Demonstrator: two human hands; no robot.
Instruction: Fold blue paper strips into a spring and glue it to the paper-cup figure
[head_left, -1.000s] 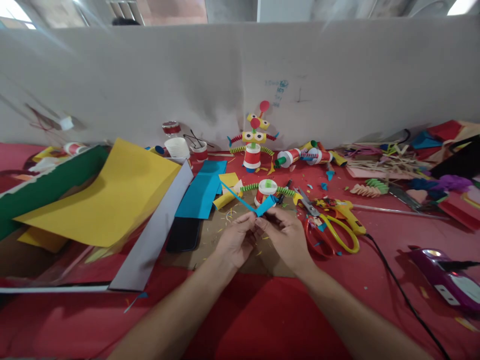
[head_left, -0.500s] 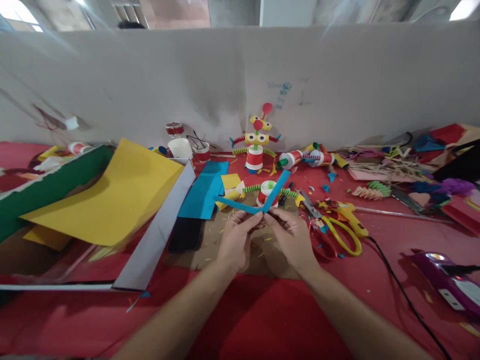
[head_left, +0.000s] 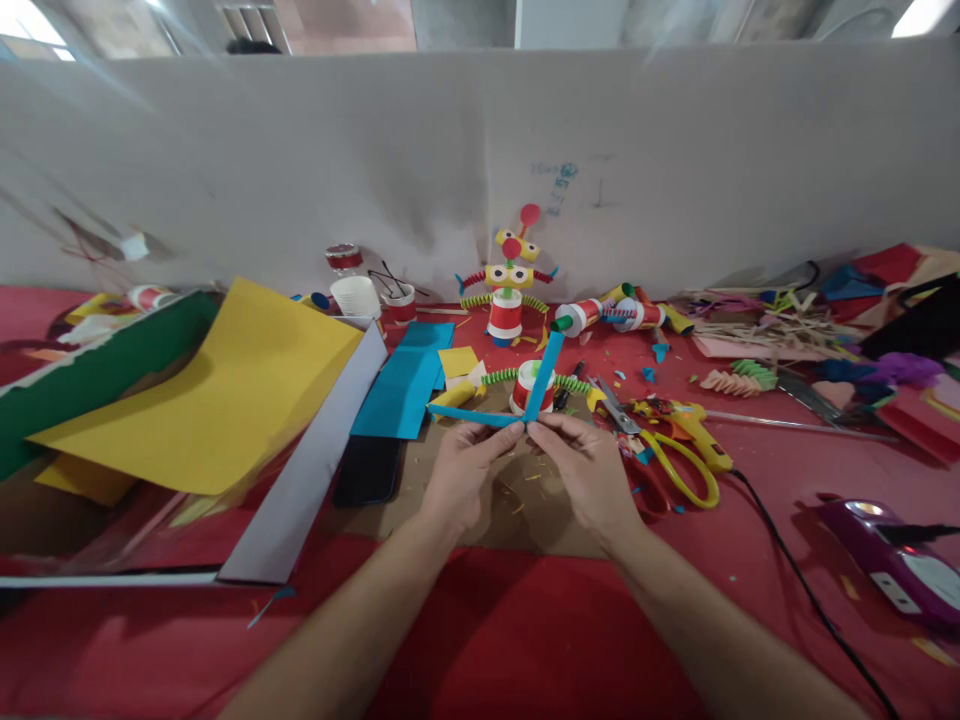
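My left hand [head_left: 459, 478] and my right hand [head_left: 589, 470] meet over a brown cardboard patch [head_left: 525, 510], both pinching a folded blue paper strip [head_left: 544, 375]. One arm of the strip runs left and lies nearly flat, the other rises up and to the right. Just behind the strip stands a small red and white paper cup figure [head_left: 531, 385] with green coiled arms. A taller cup robot [head_left: 508, 285] with yellow eye blocks stands further back by the wall.
Yellow-handled scissors [head_left: 675, 470] and a glue gun [head_left: 686, 420] lie right of my hands, with a black cable [head_left: 795, 560] trailing forward. Blue sheets [head_left: 401, 385], a large yellow sheet [head_left: 225, 390], a grey strip [head_left: 315, 470] and a black phone [head_left: 367, 468] lie left. A purple device [head_left: 892, 555] sits at right.
The blue strip has opened from a short fold near my fingers into a wide V, its right arm swinging up. Both hands stay pinched at the fold.
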